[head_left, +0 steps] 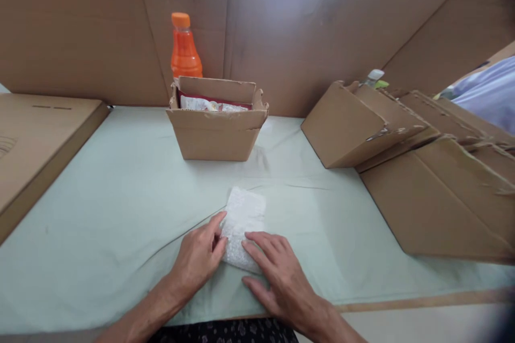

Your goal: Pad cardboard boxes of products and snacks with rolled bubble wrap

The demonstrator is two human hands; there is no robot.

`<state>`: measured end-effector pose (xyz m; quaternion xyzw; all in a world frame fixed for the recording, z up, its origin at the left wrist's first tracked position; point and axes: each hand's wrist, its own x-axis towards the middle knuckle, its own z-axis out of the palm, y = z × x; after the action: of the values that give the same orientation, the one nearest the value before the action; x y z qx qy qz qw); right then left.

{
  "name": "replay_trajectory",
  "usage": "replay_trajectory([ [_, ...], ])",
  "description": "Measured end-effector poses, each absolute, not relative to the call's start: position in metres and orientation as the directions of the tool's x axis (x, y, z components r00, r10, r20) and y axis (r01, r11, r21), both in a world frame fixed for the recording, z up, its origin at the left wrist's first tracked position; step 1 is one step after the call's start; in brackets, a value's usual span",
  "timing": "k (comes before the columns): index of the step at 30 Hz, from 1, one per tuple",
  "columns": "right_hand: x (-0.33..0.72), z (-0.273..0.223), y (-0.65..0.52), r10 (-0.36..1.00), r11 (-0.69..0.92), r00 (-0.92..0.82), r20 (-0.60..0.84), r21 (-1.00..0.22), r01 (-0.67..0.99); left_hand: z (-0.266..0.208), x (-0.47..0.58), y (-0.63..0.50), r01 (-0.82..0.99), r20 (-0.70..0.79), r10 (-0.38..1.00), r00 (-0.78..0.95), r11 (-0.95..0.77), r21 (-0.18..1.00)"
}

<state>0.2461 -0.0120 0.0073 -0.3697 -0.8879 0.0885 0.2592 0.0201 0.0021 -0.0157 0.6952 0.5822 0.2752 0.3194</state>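
Pale green cloth (120,171), white packet (246,208), long axis forward

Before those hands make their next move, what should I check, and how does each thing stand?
1. Left hand at the white packet's left edge: ok.
2. Right hand touching the packet: ok.
3. Packet lying on the pale green cloth: ok.
4. Anything inside the packet: cannot tell.
5. Middle cardboard box open at the top: ok.
6. That box empty: not ok, red-and-white contents show.
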Motion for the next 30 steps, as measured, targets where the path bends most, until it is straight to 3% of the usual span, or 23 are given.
replay_trajectory([
  [3, 0.235, -0.006, -0.009, 0.716, 0.696, -0.569, 0.404, -0.357, 0.623, -0.012, 0.013, -0.006, 0.658, 0.251, 0.946, 0.207, -0.325, 0.680],
  [5, 0.232, -0.009, -0.005, 0.744, 0.668, -0.534, 0.401, -0.462, 0.583, -0.007, 0.007, -0.014, 0.623, 0.375, 0.876, 0.303, -0.480, 0.618],
  [7, 0.233, -0.007, -0.002, 0.803, 0.584, -0.493, 0.336, -0.611, 0.534, -0.003, 0.003, -0.020, 0.566, 0.402, 0.822, 0.403, -0.569, 0.596],
  [10, 0.238, -0.001, -0.001, 0.888, 0.414, -0.410, 0.208, -0.751, 0.515, -0.004, 0.003, -0.021, 0.570, 0.351, 0.846, 0.402, -0.531, 0.627],
  [12, 0.243, 0.003, -0.004, 0.899, 0.431, -0.338, 0.280, -0.710, 0.557, -0.009, 0.007, -0.017, 0.622, 0.290, 0.894, 0.342, -0.446, 0.644],
  [15, 0.246, 0.005, -0.011, 0.801, 0.587, -0.349, 0.486, -0.522, 0.620, -0.016, 0.013, -0.006, 0.681, 0.234, 0.933, 0.272, -0.358, 0.639],
  [19, 0.237, -0.001, -0.006, 0.710, 0.698, -0.550, 0.440, -0.333, 0.634, -0.016, 0.020, 0.005, 0.738, 0.262, 0.934, 0.242, -0.352, 0.575],
  [22, 0.230, -0.008, 0.007, 0.707, 0.704, -0.580, 0.403, -0.330, 0.629, -0.009, 0.017, 0.001, 0.729, 0.356, 0.902, 0.243, -0.412, 0.547],
  [24, 0.229, -0.009, 0.013, 0.745, 0.666, -0.553, 0.373, -0.444, 0.599, -0.006, 0.010, -0.012, 0.683, 0.386, 0.892, 0.236, -0.435, 0.587],
  [27, 0.232, -0.004, 0.015, 0.873, 0.449, -0.439, 0.212, -0.703, 0.552, -0.007, 0.000, -0.036, 0.583, 0.223, 0.974, 0.043, -0.205, 0.786],
  [30, 0.231, 0.006, 0.012, 0.945, 0.156, -0.327, -0.004, -0.873, 0.461, -0.010, 0.003, -0.051, 0.234, -0.196, 0.976, -0.092, 0.213, 0.949],
])
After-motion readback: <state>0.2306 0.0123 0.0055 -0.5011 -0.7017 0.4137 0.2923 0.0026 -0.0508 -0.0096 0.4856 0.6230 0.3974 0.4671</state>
